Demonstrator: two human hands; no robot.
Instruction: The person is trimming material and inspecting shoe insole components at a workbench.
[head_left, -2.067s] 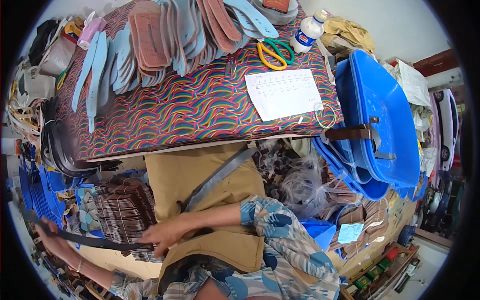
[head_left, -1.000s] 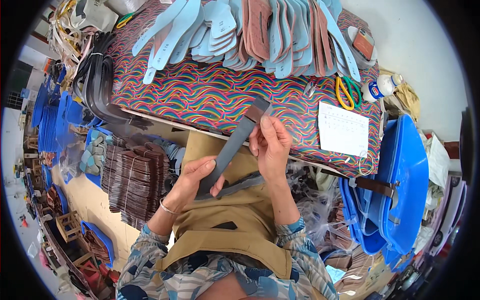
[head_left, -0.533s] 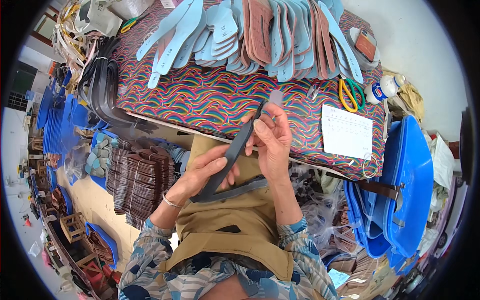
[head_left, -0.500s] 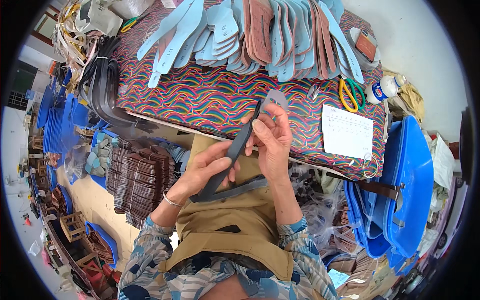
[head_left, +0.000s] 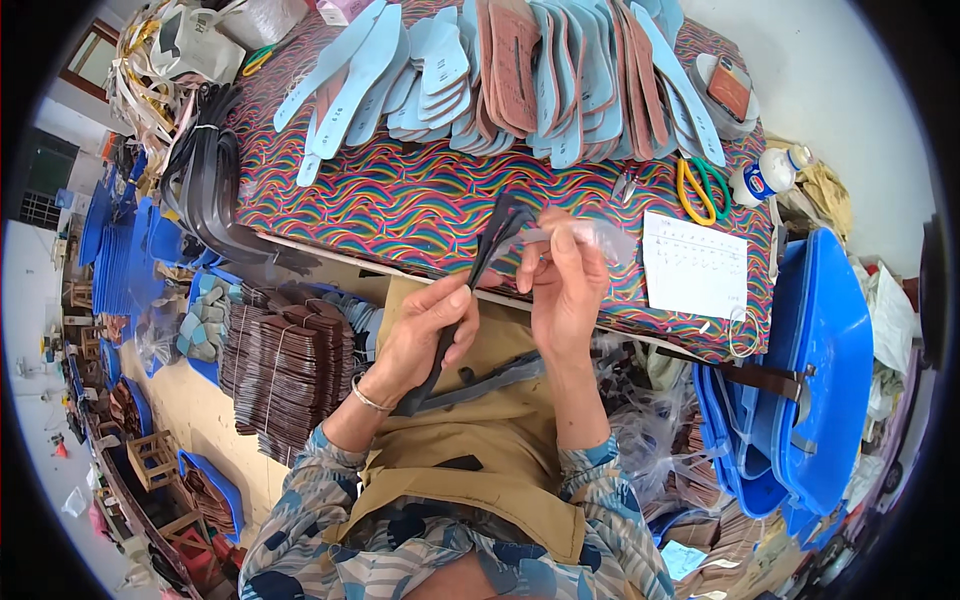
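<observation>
My left hand (head_left: 430,330) is closed round a dark strap (head_left: 496,232) that rises from my lap, over the tan apron (head_left: 470,390), to a folded tip above the table's near edge. To its right, my right hand (head_left: 565,285) pinches a translucent plastic piece (head_left: 612,243), which reaches from the strap's tip toward the white paper (head_left: 695,262). A second grey strap (head_left: 492,378) lies across the apron.
The patterned table (head_left: 360,210) bears pale blue and pink insole shapes (head_left: 510,70), scissors (head_left: 705,190), a bottle (head_left: 765,175) and a phone (head_left: 728,90). Black strap bundles (head_left: 205,170) hang at left; brown stacks (head_left: 280,370) sit below. Blue bins (head_left: 815,370) stand at right.
My right hand has moved right, drawing the translucent piece out sideways from the strap's tip. My left hand has shifted slightly right, and the strap now stands steeper.
</observation>
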